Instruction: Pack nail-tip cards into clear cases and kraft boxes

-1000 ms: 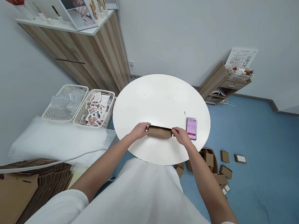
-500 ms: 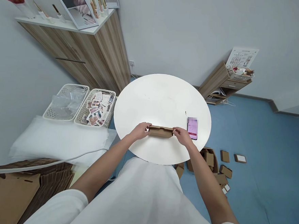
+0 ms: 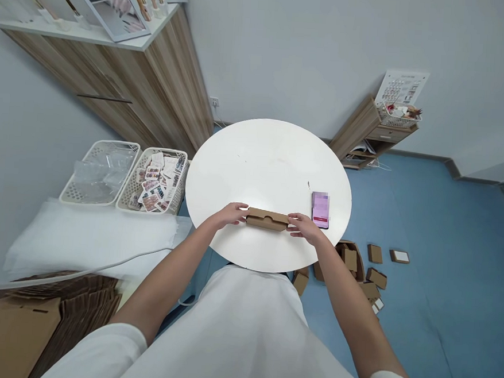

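A small, long brown cardboard box lies near the front edge of the round white table. Its lid is folded over, and a notch shows in the middle of the front edge. My left hand has its fingertips at the left end of the box. At the right end, the fingers of my right hand press against the side. The box is held between both hands. What is inside it is hidden.
A phone with a lit screen lies right of my right hand. White baskets of cards and clear bags stand at left, above flattened cardboard. Small boxes lie on the floor at right. A wooden cabinet stands behind.
The box's lid has come down over its opening, and the front notch now shows on top. My fingers have straightened somewhat at both ends. The whole view has shifted slightly.
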`<state>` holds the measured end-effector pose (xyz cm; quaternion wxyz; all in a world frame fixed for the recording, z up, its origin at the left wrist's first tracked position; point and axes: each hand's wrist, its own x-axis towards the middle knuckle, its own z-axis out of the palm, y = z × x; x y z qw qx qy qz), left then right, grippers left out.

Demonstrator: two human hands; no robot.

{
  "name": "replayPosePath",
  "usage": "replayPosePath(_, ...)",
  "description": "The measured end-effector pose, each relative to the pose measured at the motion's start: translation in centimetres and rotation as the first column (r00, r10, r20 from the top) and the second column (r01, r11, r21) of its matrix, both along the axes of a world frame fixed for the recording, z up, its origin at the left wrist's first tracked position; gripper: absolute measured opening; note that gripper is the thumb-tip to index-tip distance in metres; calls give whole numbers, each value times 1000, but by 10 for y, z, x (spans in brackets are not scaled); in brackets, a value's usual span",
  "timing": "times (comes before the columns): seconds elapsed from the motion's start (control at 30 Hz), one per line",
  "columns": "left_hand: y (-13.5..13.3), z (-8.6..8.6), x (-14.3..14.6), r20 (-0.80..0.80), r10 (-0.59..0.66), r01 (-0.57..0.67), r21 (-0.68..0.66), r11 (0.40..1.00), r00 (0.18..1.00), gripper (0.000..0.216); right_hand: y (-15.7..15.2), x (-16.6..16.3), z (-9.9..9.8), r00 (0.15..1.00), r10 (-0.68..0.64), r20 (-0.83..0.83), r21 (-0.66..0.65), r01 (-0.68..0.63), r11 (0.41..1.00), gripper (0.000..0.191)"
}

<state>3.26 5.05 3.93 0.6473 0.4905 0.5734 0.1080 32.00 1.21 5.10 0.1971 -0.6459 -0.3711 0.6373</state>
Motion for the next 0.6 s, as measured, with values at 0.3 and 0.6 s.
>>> replayPosePath(0.3,-19,-10,13,-95,-81,104,280,954,992,48,-14,6,-9,987,83,135,166,-105,981,34)
replayPosePath(0.6,-27,-16,22,-155,-56,111,377,920,986,42,-22,5,-17,984,43,173,296,-94,951,32)
